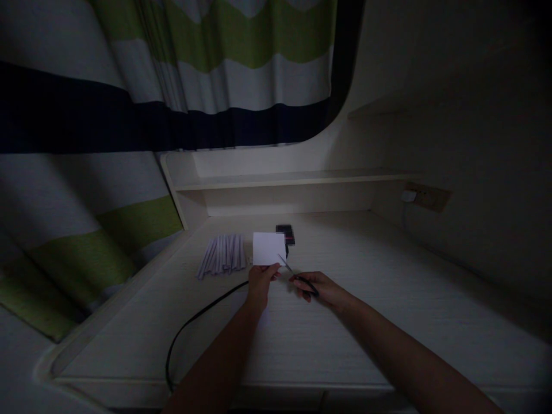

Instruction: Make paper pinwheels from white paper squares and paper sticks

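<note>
At frame centre, the left hand (260, 283) pinches a white paper (268, 248) by its lower edge. The right hand (319, 289) grips scissors (297, 276), blades at the paper's corner.

Both hands forward, left (260, 283) pinching, right (321, 288) gripping.

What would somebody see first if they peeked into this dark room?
Probably the bright white rectangular paper card, held up by the left hand over the middle of the pale wooden desk. Right beside it, the right hand holds small black-handled scissors with the blades at the card's lower corner. Next comes the big white, green and navy striped curtain hanging at the upper left.
</note>
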`<state>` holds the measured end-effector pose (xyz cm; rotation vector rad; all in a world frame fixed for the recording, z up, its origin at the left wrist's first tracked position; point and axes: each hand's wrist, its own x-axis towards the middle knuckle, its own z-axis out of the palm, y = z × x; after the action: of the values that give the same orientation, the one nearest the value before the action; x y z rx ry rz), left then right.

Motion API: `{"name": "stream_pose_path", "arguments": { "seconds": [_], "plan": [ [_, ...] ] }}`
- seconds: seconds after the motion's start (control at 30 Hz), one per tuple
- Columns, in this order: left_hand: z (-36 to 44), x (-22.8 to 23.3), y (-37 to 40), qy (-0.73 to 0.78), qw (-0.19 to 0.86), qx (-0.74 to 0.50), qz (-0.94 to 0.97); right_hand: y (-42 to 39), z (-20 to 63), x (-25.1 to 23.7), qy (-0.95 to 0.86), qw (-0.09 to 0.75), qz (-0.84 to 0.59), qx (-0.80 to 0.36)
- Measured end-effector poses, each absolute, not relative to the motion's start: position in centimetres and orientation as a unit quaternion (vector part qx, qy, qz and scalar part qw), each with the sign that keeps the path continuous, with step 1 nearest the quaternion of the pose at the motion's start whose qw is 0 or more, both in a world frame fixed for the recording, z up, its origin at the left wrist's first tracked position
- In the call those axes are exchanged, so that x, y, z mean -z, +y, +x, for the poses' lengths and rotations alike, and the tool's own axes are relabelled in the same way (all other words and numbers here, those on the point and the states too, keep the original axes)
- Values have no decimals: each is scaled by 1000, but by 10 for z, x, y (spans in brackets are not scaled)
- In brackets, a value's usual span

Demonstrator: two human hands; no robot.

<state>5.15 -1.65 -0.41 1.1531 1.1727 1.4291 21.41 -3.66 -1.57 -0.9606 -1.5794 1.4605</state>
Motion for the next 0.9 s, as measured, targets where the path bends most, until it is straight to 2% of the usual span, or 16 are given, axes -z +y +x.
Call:
{"name": "stream_pose_path", "arguments": {
  "seconds": [0.9],
  "plan": [
    [50, 8, -13, 478, 474, -579, 460, -36, 216, 16, -627, 384, -390, -555]
  ]
}}
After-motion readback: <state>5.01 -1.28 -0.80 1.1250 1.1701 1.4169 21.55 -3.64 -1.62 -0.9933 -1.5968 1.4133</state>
